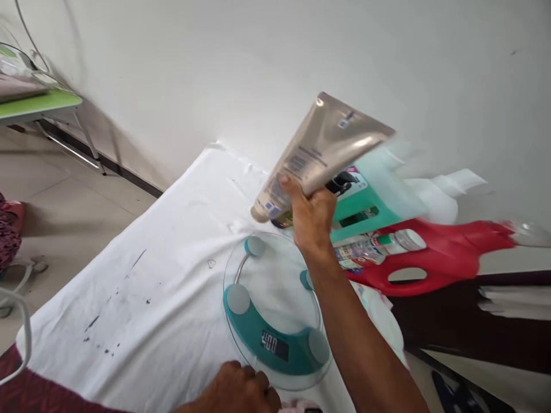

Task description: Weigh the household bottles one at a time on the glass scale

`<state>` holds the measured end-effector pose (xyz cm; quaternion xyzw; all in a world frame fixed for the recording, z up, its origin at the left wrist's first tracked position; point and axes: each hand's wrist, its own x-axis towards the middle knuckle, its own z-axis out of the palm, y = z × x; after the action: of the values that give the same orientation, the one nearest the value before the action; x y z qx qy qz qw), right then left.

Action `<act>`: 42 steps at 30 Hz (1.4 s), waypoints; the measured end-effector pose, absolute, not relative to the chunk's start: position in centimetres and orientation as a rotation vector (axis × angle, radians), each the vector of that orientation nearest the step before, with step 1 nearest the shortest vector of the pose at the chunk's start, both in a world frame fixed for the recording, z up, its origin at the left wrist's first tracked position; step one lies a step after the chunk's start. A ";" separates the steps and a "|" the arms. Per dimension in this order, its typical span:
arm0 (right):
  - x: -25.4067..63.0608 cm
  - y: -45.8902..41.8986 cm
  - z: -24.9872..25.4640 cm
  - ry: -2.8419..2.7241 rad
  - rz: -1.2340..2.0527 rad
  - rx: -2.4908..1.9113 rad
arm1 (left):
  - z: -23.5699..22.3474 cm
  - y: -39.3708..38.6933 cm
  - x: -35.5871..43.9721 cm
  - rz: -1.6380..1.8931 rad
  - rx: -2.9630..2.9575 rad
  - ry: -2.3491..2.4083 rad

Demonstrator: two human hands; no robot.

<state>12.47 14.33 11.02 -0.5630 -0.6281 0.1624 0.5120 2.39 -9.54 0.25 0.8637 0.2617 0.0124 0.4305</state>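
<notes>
My right hand [316, 215] is closed round a gold squeeze tube [325, 143], gripping it near the cap end. The tube is tilted, its cap pointing down to the left and its wide crimped end up to the right, above the far edge of a round glass scale [269, 275]. This scale has teal trim, grey round pads and a lit display [275, 345] that seems to read zeros. At the near edge of the scale, my left hand [239, 390] rests with curled fingers, knuckles up, and nothing shows in it.
Right of the scale stand a green jug [374, 189], a red jug [447, 252], a clear bottle [379, 246] and a white bottle [434, 198]. A white cloth [172, 275] covers the table. The wall [215, 69] rises behind; a green table [43, 103] stands at left.
</notes>
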 end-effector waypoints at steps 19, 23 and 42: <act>19.8 0.6 8.0 -1.229 0.690 -1.430 | 5.7 -12.9 2.4 0.027 2.545 0.864; 20.2 0.0 8.3 -1.247 0.767 -1.383 | 4.9 -13.6 3.7 0.203 2.698 0.789; 25.0 -1.9 11.0 -1.300 0.668 -1.307 | 9.5 -11.1 7.4 0.543 2.278 0.461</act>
<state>24.96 -1.95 11.02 -0.5537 -0.5507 0.2828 0.5570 7.40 -11.07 9.55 0.8873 0.1797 0.2114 0.3683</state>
